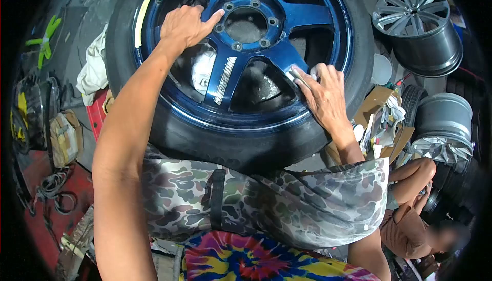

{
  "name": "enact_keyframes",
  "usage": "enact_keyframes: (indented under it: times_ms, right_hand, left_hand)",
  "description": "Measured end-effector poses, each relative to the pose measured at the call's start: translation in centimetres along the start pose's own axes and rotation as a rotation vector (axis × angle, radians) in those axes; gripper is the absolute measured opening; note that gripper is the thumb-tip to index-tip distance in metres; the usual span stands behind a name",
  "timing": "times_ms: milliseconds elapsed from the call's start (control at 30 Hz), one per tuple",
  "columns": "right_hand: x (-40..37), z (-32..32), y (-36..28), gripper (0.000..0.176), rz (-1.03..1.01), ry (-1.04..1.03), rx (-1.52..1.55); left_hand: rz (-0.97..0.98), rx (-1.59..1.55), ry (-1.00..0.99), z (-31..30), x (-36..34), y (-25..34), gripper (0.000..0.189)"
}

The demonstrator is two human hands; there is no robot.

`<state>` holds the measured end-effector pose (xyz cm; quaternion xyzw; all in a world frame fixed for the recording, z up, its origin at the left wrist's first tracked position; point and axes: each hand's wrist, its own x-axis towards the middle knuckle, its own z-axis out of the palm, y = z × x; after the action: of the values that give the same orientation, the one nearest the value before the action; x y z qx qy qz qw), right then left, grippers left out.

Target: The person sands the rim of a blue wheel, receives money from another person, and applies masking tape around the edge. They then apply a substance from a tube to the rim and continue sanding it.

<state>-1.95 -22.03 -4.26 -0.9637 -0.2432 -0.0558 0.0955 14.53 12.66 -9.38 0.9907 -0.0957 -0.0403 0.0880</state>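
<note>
A blue six-spoke wheel [222,76] with white lettering on one spoke lies face up in a black tire [205,148]. My left hand [187,26] rests on the upper left spoke, fingers apart, its thumb near the hub's bolt holes. On the lower right spoke, my right hand [323,90] pinches a small greyish pad [295,75] against the blue surface. A dull, scuffed patch shows on the spoke around the pad. Yellow-green tape [147,9] runs along the rim's upper left edge.
Silver wheels [430,45] stand at the right, near a cardboard box [373,108] of papers. A crouching person [410,230] is at the lower right. White cloth [94,66] lies left of the tire, and a cable [56,189] lies on a red surface [38,171].
</note>
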Motion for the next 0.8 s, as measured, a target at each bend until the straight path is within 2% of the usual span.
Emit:
enact_keyframes:
  times_ms: [333, 467, 600, 700, 800]
  right_hand:
    - [0.1, 0.3, -1.2, 0.036, -0.051, 0.006, 0.044]
    - [0.4, 0.1, -0.5, 0.039, 0.024, -0.010, -0.053]
    - [0.1, 0.1, -1.1, 0.038, -0.051, 0.010, 0.031]
    - [0.5, 0.2, -0.7, 0.039, 0.030, 0.008, -0.043]
    - [0.3, 0.1, -1.1, 0.037, -0.005, 0.002, -0.009]
  left_hand:
    - [-0.005, 0.006, -0.001, -0.3, 0.0, 0.0, 0.089]
    - [-0.014, 0.011, -0.012, -0.2, 0.0, 0.0, 0.088]
    - [-0.009, 0.015, -0.002, -0.1, 0.1, -0.1, 0.089]
    - [-0.009, 0.012, -0.006, 0.0, 0.1, -0.2, 0.089]
    - [-0.008, 0.009, 0.000, 0.0, 0.1, -0.1, 0.089]
